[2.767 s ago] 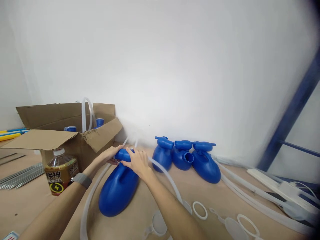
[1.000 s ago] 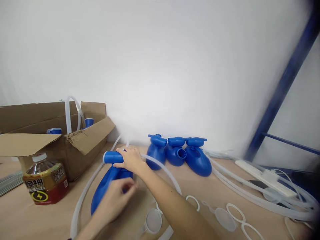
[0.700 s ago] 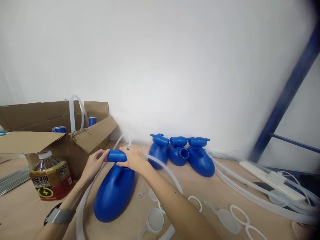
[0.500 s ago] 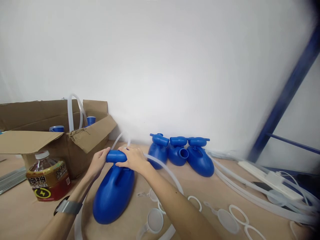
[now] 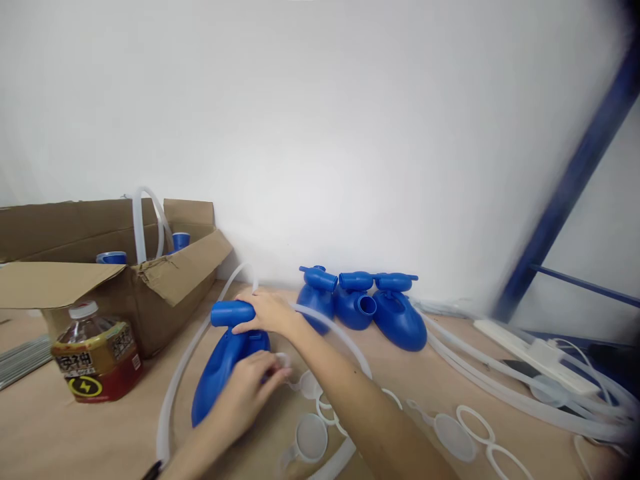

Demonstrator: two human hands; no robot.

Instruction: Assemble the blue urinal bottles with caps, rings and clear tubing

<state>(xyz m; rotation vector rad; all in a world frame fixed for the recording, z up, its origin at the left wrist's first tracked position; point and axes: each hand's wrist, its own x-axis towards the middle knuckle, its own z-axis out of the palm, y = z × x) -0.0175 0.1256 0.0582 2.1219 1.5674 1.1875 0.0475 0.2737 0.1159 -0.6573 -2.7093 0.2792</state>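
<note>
A blue plastic container lies on the tan bench with its neck pointing left. My right hand is closed over the right end of that neck and holds it down. My left hand lies across the container's body, and its fingertips pinch a small translucent white cap beside it. A long translucent white tube curves around the container and passes under my right forearm.
Three more blue containers stand against the white wall. An open cardboard box and a drink bottle are at the left. Loose white caps and rings lie in front, with tubes and a power strip at the right.
My left hand has left the neck's open end and dropped to the container's side, where it now pinches a white cap. My right hand stays on the neck.
</note>
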